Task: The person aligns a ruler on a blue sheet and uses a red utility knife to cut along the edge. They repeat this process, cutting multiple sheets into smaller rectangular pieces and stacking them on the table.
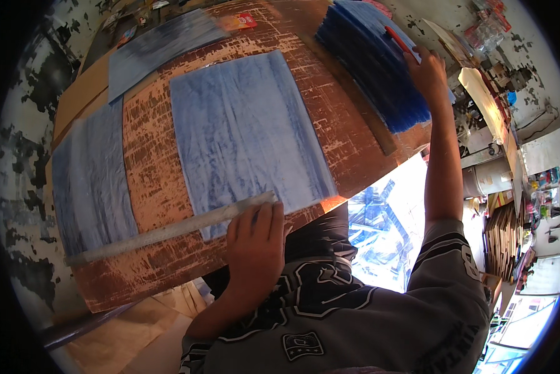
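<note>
Looks partway along: pale blue sheet (248,131) flat mid-way on table (152,143), second sheet (96,181) at left, third sheet (161,50) beyond; thick blue stack (373,68) at right, probably still to handle. Left hand (255,243): palm down, fingers together on pale strip (167,232), can't tell if gripping. Right hand (430,75): arm outstretched, closed round red tool (396,37) over stack.

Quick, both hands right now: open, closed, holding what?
Left hand: fingers over the end of the long pale strip; whether its grip is closed cannot be told.
Right hand: closed, holding a slim red tool.
</note>
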